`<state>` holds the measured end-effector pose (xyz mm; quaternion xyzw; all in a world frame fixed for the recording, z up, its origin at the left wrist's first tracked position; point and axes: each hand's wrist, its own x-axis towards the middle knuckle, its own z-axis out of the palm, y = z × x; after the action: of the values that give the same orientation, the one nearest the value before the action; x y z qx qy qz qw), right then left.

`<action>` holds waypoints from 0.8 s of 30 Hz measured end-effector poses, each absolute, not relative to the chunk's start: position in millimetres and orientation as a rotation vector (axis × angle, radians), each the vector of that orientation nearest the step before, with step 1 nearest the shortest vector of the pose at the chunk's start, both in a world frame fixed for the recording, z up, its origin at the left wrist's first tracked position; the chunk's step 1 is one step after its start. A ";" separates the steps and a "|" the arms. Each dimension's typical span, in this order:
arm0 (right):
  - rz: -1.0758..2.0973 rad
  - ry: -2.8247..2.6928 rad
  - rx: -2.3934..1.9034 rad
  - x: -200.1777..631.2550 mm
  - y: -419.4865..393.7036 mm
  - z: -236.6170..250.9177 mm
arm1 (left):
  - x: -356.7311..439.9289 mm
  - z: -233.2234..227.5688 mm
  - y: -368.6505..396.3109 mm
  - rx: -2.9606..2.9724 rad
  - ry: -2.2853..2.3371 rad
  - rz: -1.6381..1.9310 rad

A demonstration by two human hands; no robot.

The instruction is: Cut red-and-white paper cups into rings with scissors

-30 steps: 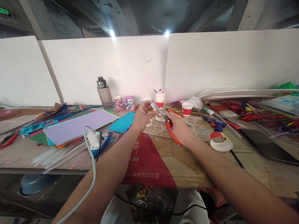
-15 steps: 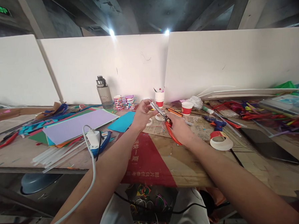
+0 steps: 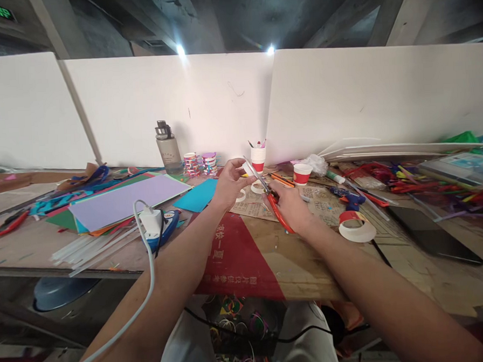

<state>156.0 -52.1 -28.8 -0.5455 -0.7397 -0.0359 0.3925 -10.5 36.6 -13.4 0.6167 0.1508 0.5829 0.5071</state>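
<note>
Red-handled scissors (image 3: 279, 212) are gripped in my right hand (image 3: 292, 204), blades pointing up and to the left. My left hand (image 3: 230, 184) pinches a small white piece (image 3: 249, 170), which looks like paper, right beside the blades. Whether the blades touch it I cannot tell. Behind the hands stands a stack of red-and-white paper cups (image 3: 258, 157) with pencils in the top. A single paper cup (image 3: 302, 174) is to the right. Below the hands lie a printed brown sheet (image 3: 253, 208) and small white rings (image 3: 258, 187).
On the left are coloured paper sheets (image 3: 129, 200), a blue sheet (image 3: 197, 195), clear glue sticks (image 3: 91, 248) and a power strip (image 3: 167, 231) with a white cable. A bottle (image 3: 169, 152) stands behind. Rightward lie a tape roll (image 3: 357, 228), a glue gun (image 3: 351, 198) and a dark tablet (image 3: 434, 234).
The white piece now shows more of its broad face beside the scissor blades. Both hands stay in nearly the same place, still holding the same things.
</note>
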 end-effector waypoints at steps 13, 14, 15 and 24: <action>0.045 -1.735 -1.873 175.8 -38.3 -28.2 | -33.0 -3.6 52.9 0.911 0.731 1.440; 0.041 -1.746 -1.889 175.3 -38.4 -27.8 | -36.2 -5.1 57.3 0.894 0.782 1.481; 0.034 -1.760 -1.891 174.6 -38.8 -27.3 | -39.6 -7.1 61.4 0.885 0.821 1.518; 0.146 -2.229 -1.678 163.1 -48.9 -24.9 | -66.4 -23.7 85.8 0.897 1.143 1.656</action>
<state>163.1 -48.9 -24.9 -0.5915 -0.7858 0.0515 0.1729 -66.4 85.8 -23.7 0.3633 0.4627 0.6704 0.4522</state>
